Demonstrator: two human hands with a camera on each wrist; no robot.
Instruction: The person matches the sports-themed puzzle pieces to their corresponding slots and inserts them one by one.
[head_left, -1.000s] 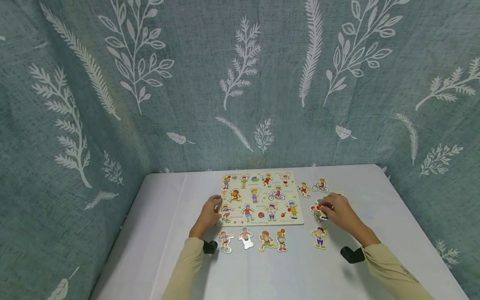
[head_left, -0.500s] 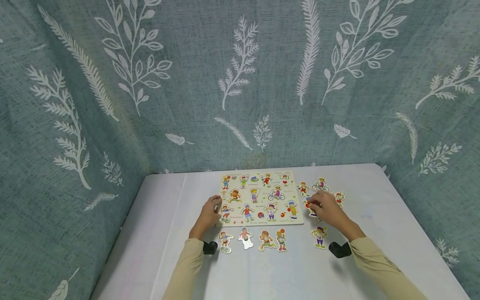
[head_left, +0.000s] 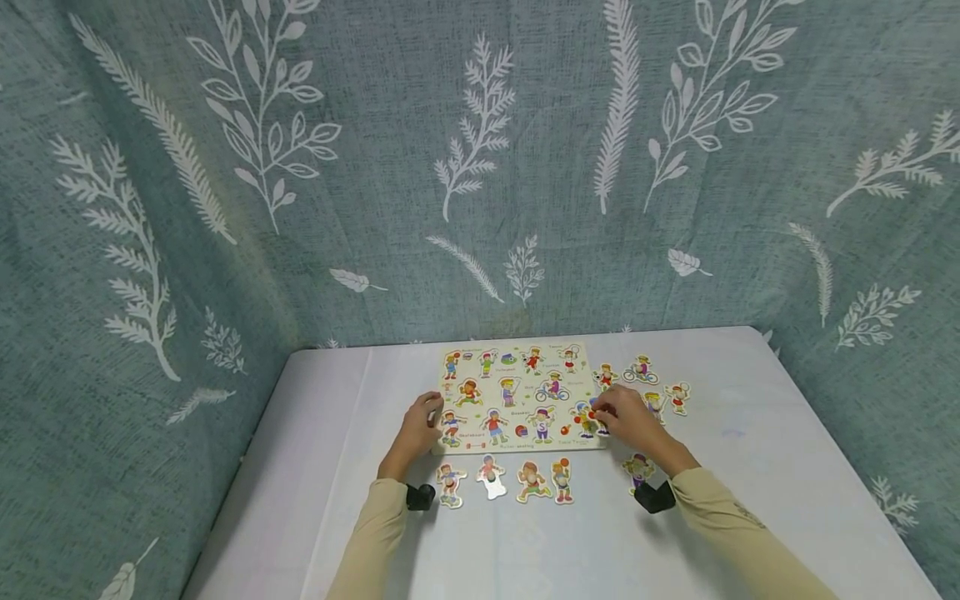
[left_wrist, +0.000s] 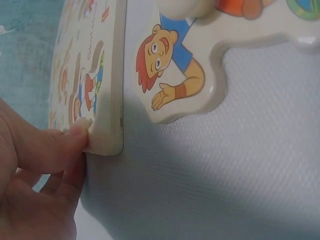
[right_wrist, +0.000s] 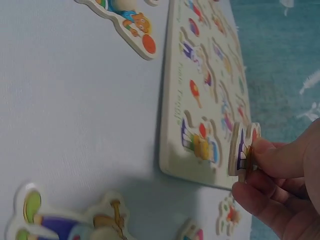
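A cream wooden puzzle board [head_left: 491, 400] with printed child-athlete figures and matching recesses lies at the table's back middle. My left hand [head_left: 418, 423] pinches its left edge; in the left wrist view the thumb [left_wrist: 75, 137] presses the top corner, fingers at the side. Over the board's near right corner, my right hand [head_left: 633, 417] pinches a puzzle piece [right_wrist: 242, 152] between thumb and fingers. That piece is tilted and raised, and shows a figure with purple trousers and something red. Just beside it is the table-tennis figure's recess [right_wrist: 200, 140]. The fingers partly cover the piece.
Along the board's near side lie a skateboarder piece [head_left: 451, 485], a roller-skater piece [head_left: 491, 479], a runner piece [head_left: 533, 482] and a basketball piece [head_left: 562, 482]. To the right are a cyclist piece [head_left: 641, 369], a tennis piece [head_left: 678, 398] and a baseball piece [head_left: 639, 467].
My right hand has moved left from the pieces on the right, carrying one piece to the board's near right corner. A golfer piece is now uncovered. The left hand stays at the board's edge.
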